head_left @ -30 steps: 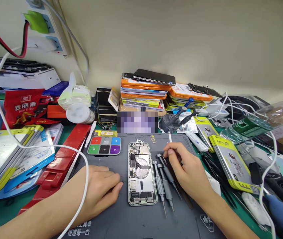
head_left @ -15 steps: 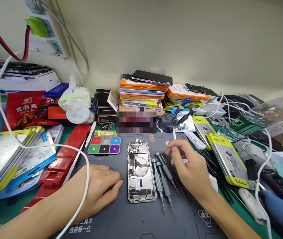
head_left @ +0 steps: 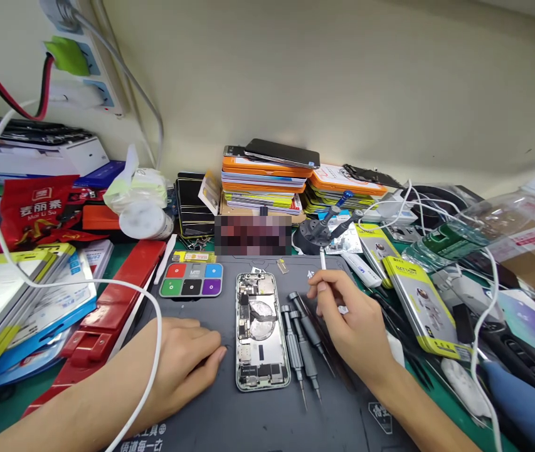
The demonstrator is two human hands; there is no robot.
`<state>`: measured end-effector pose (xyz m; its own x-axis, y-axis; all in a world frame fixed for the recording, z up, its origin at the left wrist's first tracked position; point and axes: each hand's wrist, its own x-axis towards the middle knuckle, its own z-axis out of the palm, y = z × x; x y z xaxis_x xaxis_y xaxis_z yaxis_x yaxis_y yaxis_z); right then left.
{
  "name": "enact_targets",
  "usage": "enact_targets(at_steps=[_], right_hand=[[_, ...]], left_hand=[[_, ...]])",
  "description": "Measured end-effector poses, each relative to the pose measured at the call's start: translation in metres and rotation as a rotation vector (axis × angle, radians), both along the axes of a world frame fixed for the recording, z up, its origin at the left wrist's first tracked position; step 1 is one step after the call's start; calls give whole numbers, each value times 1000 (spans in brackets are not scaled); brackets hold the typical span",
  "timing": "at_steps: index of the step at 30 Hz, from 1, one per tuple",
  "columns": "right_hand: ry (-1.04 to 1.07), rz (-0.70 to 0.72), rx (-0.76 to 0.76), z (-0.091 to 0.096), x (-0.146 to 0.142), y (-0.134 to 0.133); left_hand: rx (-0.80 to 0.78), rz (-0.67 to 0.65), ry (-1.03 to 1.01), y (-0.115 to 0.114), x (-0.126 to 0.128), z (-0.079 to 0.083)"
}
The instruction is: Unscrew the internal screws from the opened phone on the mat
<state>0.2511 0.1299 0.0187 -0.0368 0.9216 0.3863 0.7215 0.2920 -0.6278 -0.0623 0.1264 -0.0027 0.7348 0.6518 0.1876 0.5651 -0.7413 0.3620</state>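
On the dark work mat [head_left: 211,414] lies an opened phone [head_left: 262,339], its inner parts and a round coil exposed. My left hand [head_left: 189,358] rests beside its left edge, palm down, fingers loosely bent and apart from the phone; I see nothing in it. To the right, my right hand [head_left: 349,314] is raised with its fingers curled in toward the thumb. A thin white stick [head_left: 322,258] shows just beyond those fingers, and whether they grip it is unclear. Several grey screwdrivers [head_left: 305,351] lie between the phone and my right hand.
A colored screw tray [head_left: 192,280] sits behind my left hand. A black tool holder [head_left: 314,235] stands at the back, near stacked boxes [head_left: 262,182]. A white cable [head_left: 157,351] crosses over my left forearm. Yellow battery boxes [head_left: 424,307] and a plastic bottle [head_left: 455,238] crowd the right.
The whole view has shifted slightly, with things appearing a little lower and farther left. Both hands keep nearly the same pose, and the phone and screwdrivers stay in place.
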Motion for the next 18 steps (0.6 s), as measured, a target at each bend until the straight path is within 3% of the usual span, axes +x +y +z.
enact_targets(at_steps=[11, 18], right_hand=[[-44, 10, 28, 2, -1, -1], [-95, 7, 66, 1, 0, 0]], left_hand=[[34, -20, 5, 4, 3, 8], [1, 12, -8, 1, 1, 3]])
